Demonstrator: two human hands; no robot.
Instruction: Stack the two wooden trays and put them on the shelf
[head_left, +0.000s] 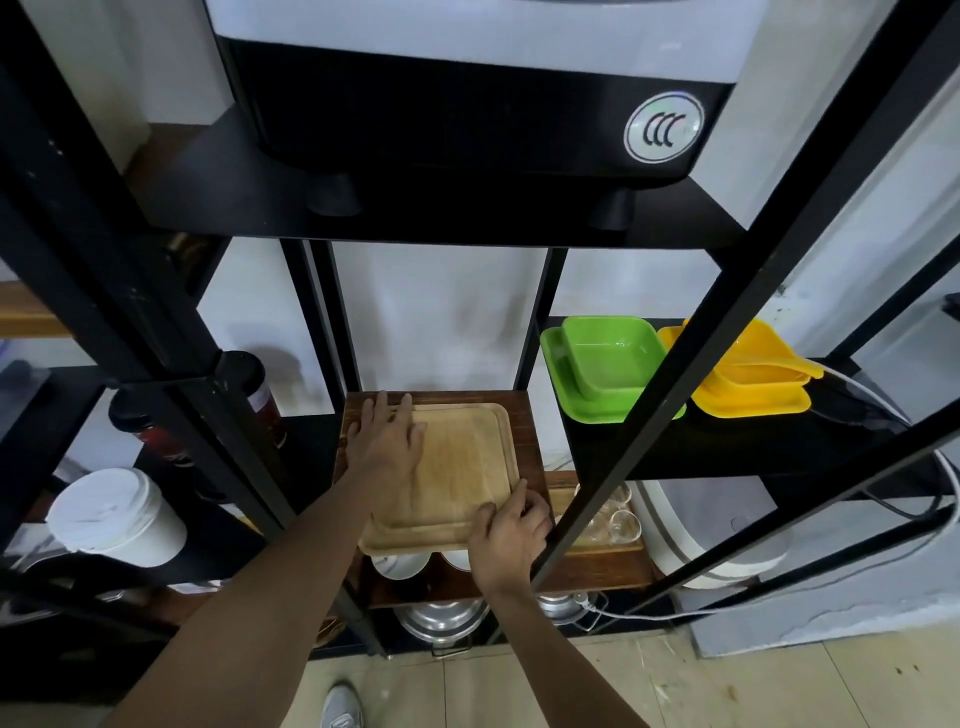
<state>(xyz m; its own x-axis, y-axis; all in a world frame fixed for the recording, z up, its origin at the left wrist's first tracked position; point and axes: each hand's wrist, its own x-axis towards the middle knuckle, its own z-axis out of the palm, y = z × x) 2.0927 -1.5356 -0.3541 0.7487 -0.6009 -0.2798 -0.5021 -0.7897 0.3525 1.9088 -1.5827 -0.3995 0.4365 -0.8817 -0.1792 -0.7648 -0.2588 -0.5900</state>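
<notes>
grey sneaker (342, 707) on tiled floor at bottom edge. right hand (511, 538) curled on the near right corner of the two stacked light wooden square trays (457, 478), fingers pinching the rim. left hand (387, 439) lay flat and spread open on the far left of the top tray, gripping nothing. trays sat on the dark brown wooden shelf (527, 415), near edge overhanging. further right, green plastic square dishes (602, 364) beside yellow plastic dishes (753, 384).

Setting: kitchen storage corner.
Black metal rack (249, 457) holds green dishes (605, 369), yellow dishes (753, 384), steel pots (441, 621), glasses (621, 512), countertop appliance (467, 93); tiled floor.
</notes>
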